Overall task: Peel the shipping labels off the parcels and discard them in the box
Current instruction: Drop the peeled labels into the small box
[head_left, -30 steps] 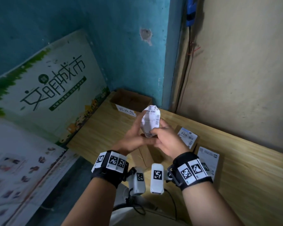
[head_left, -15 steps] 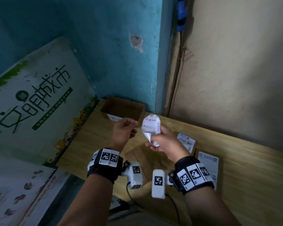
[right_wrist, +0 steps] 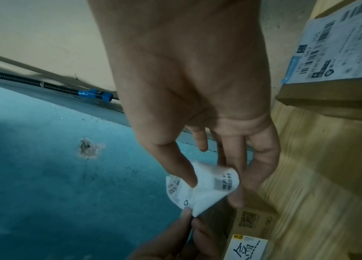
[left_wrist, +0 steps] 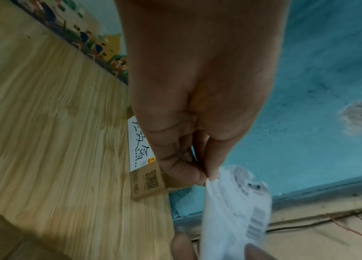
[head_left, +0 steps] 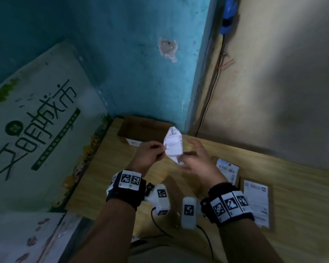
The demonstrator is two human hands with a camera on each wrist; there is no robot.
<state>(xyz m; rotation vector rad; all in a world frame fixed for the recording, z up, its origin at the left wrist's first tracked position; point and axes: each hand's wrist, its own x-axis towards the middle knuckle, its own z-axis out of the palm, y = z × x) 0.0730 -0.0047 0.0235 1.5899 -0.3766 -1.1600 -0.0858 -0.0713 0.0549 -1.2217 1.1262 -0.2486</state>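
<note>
A: Entry, far left first. What is noted at the box (head_left: 141,128)?

B: It stands open in the table (head_left: 292,186) corner by the blue wall, with a handwritten slip on its near side. No discarded label can be made out inside from the head view.

A: Left hand (head_left: 148,156)?

B: Half a second ago it was held apart from the paper, closed on nothing. It is now brought back, and the left edge of the label (head_left: 173,145) is pinched between thumb and forefinger; this is confirmed in the left wrist view.

A: Position of the label?

B: Crumpled, held upright in the air between the two hands, just in front of the box and above the table. It is attached to no parcel.

A: Right hand (head_left: 196,162)?

B: The grip seen earlier has been loosened. The fingers are spread and nearly straight; in the right wrist view the thumb tip is laid on the paper with the fingers behind it. A handover from right to left is inferred.

A: Far right?

B: A labelled parcel (head_left: 227,169) and a second labelled parcel (head_left: 256,204) lie side by side, untouched.

A: Meaning for the task?

B: One label is judged fully peeled and ready to be dropped into the box. At least two peels remain.
</note>
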